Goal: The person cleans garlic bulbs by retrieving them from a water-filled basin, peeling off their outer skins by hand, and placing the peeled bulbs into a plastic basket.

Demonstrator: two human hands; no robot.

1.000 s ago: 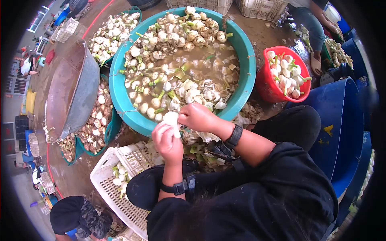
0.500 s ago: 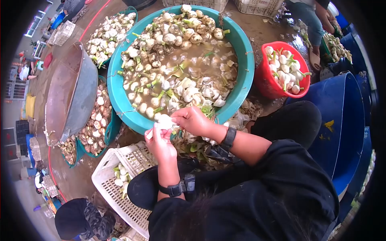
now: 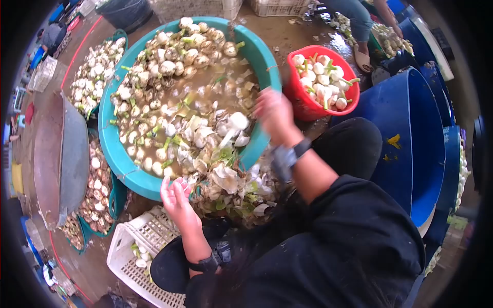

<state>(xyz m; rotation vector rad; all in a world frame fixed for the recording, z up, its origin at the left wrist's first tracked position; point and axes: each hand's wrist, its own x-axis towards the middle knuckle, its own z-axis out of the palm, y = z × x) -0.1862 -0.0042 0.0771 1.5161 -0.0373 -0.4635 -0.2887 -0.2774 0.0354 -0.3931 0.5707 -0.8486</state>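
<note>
A large teal tub [image 3: 111, 154] of muddy water holds garlic bulbs [image 3: 167, 68], many still dirty, with loose peeled skins [image 3: 201, 134] afloat. My left hand [image 3: 177, 203] is just outside the tub's near rim, palm up, fingers loosely bent and apart, with nothing seen in it. My right hand [image 3: 277, 117] is over the tub's right rim, smeared by motion, so its fingers and anything in them cannot be made out. Left of it, a clean white garlic bulb [image 3: 238, 121] with its stem shows over the skins; whether it rests there or is in the air is unclear.
A red bucket [image 3: 321, 111] of clean garlic stands right of the tub. Blue barrels [image 3: 382, 149] are further right. A white plastic crate [image 3: 123, 272] with some garlic sits near left, and peelings [image 3: 226, 187] pile before the tub. Another person's leg [image 3: 354, 20] shows top right.
The white bulb held between both hands has left my left hand. My right hand has swung up and right, apart from the left. The view has shifted right.
</note>
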